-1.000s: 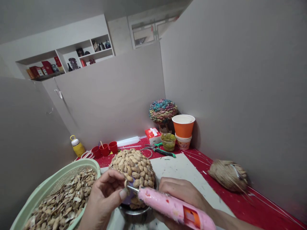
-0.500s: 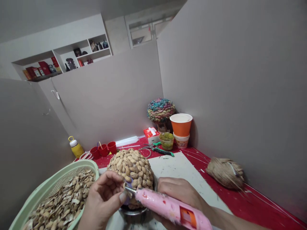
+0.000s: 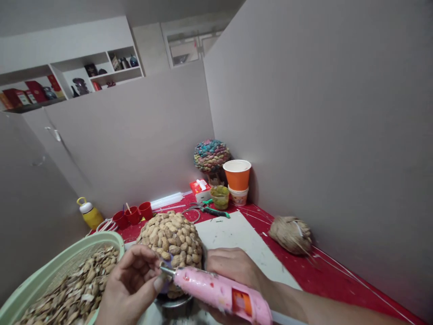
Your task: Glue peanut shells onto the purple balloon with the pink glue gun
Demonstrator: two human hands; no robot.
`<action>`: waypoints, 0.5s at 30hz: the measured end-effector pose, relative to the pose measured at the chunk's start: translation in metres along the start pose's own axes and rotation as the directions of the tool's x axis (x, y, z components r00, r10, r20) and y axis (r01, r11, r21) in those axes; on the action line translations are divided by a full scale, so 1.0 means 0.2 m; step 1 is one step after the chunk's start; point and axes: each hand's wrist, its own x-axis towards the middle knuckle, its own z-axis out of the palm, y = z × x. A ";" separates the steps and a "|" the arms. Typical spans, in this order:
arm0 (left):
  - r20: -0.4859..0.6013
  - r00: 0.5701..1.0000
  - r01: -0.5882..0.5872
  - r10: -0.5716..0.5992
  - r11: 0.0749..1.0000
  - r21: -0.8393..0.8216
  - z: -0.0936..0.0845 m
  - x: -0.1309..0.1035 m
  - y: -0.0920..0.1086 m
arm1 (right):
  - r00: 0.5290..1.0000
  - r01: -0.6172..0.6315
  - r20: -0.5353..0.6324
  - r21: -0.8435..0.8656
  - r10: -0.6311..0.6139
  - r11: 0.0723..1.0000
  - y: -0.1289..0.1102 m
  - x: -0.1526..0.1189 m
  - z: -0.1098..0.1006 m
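Observation:
My right hand (image 3: 233, 271) grips a pink glue gun (image 3: 216, 289) with an orange part in its side and a glue stick at its rear. Its metal nozzle points left, to the fingertips of my left hand (image 3: 131, 280). Thumb and fingers there pinch a small piece, seemingly a peanut shell, mostly hidden at the nozzle tip. Just behind both hands is a ball covered in peanut shells (image 3: 172, 234), with a purple patch bare on its near side. It rests in a metal bowl (image 3: 174, 301).
A green basket (image 3: 117, 239) of peanut shells stands at left. Red cups (image 3: 133, 215), a yellow bottle (image 3: 91, 216), pliers (image 3: 214, 211), a paper tub (image 3: 237, 178) and a colourful woven ball (image 3: 211, 155) line the back. A twine bundle (image 3: 291, 234) lies right.
The whole view has shifted, so hands, ball and table things appear further left. The glue gun's nozzle stays by my left fingertips, and both hands keep their grip.

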 end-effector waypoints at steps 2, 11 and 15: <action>0.006 1.000 -0.013 0.013 1.000 -0.010 0.01 -0.01 0.01 | 1.000 -0.003 0.008 -0.001 0.003 1.000 0.00 -0.01 0.00; 0.023 0.999 -0.036 0.036 0.999 -0.010 0.01 -0.02 0.02 | 0.998 0.004 0.061 -0.064 0.000 0.998 0.02 -0.04 0.00; 0.013 0.999 -0.051 0.052 0.999 -0.004 0.01 -0.02 0.01 | 0.996 0.023 0.082 -0.095 -0.015 0.995 0.00 -0.03 -0.01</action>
